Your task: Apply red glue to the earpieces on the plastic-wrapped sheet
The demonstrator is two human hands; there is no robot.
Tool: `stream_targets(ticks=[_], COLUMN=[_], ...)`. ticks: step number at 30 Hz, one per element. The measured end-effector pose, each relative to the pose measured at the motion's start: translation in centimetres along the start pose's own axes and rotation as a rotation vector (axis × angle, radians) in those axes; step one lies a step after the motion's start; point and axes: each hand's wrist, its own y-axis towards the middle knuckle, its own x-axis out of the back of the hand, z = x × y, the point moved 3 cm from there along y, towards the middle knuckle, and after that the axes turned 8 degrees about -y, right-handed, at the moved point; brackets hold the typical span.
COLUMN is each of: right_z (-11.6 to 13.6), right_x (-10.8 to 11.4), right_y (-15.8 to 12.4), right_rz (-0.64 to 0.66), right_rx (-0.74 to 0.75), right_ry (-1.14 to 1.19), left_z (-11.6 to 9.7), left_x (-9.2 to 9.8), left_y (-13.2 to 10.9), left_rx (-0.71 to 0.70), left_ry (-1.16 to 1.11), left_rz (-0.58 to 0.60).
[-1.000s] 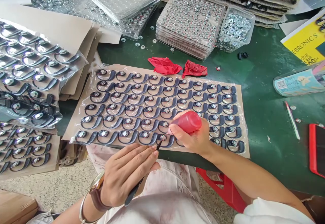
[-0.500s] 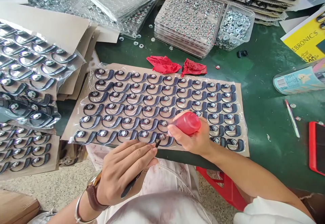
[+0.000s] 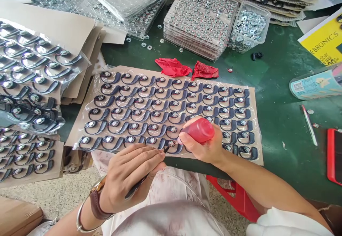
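My right hand (image 3: 207,145) is closed around a red squeeze bottle (image 3: 200,130), tilted so its nozzle points down and left. Its tip is beside a small round speaker in a black ear-hook earphone part (image 3: 175,148) in the nearest row. Pinched in my left hand (image 3: 136,172) are dark tweezers (image 3: 139,186), whose tips reach that same part. Many such ear-hook parts lie in rows on a plastic-covered cardboard sheet (image 3: 256,122). My right hand hides some parts of the middle columns.
Behind the sheet lie red cloth pieces (image 3: 173,67), a stack of clear trays (image 3: 197,22) and a box of washers (image 3: 249,27). More loaded cardboard sheets (image 3: 77,61) overlap at left. A pen (image 3: 309,125), a phone (image 3: 333,155) and a cylindrical container (image 3: 315,84) are at right.
Both hands stay at the same earphone part, with the bottle and tweezers almost unmoved. The whole view has shifted slightly.
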Motion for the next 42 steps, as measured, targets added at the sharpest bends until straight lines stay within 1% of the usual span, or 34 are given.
stream_targets(ticks=[7,11,14,18,20,22,24,25,28,30,33,36,39,42], right_z=[0.1,0.3,0.2,0.2,0.7,1.6,2.5,2.7,2.8,2.4,1.3,0.5,-0.1,-0.6], right_x=[-0.1,-0.1,-0.3,-0.4,-0.2,0.5,1.7,2.3,3.6,3.8,3.2,1.8,0.7,0.3], right_y=[0.0,0.0,-0.1,-0.3,-0.3,-0.2,0.0,0.1,0.3,0.6,1.2,1.8,2.0,2.0], right_rz=[0.038,0.073,0.098,0.057,0.032,-0.018,-0.053,-0.046,0.042,0.059,0.015,-0.026,-0.050,-0.057], right_rx=[-0.017,-0.002,0.056,0.169,0.222,0.246,0.179,0.109,-0.112,-0.180,-0.201,-0.151,-0.092,-0.083], right_ry=[-0.030,0.017,0.048,0.016,-0.040,-0.074,-0.009,0.054,0.235,0.271,0.220,0.129,0.069,0.052], left_z=[0.3,0.8,1.3,1.6,1.6,1.6,1.5,1.4,1.0,0.7,0.5,0.9,1.9,2.5], left_x=[0.2,0.3,0.4,0.5,0.6,0.6,0.6,0.5,0.4,0.6,0.9,0.9,0.4,-0.1], left_y=[0.1,0.4,0.5,0.6,0.7,0.8,0.7,0.7,0.5,0.5,1.0,1.5,1.7,1.6], left_rx=[-0.002,0.065,0.123,0.163,0.159,0.153,0.136,0.121,0.069,0.029,-0.080,-0.187,-0.229,-0.249], left_ry=[-0.035,-0.080,-0.107,-0.111,-0.105,-0.103,-0.101,-0.100,-0.094,-0.086,-0.028,0.094,0.145,0.155], left_rz=[-0.020,-0.047,-0.065,-0.073,-0.077,-0.086,-0.090,-0.086,-0.053,-0.028,0.014,0.062,0.088,0.105])
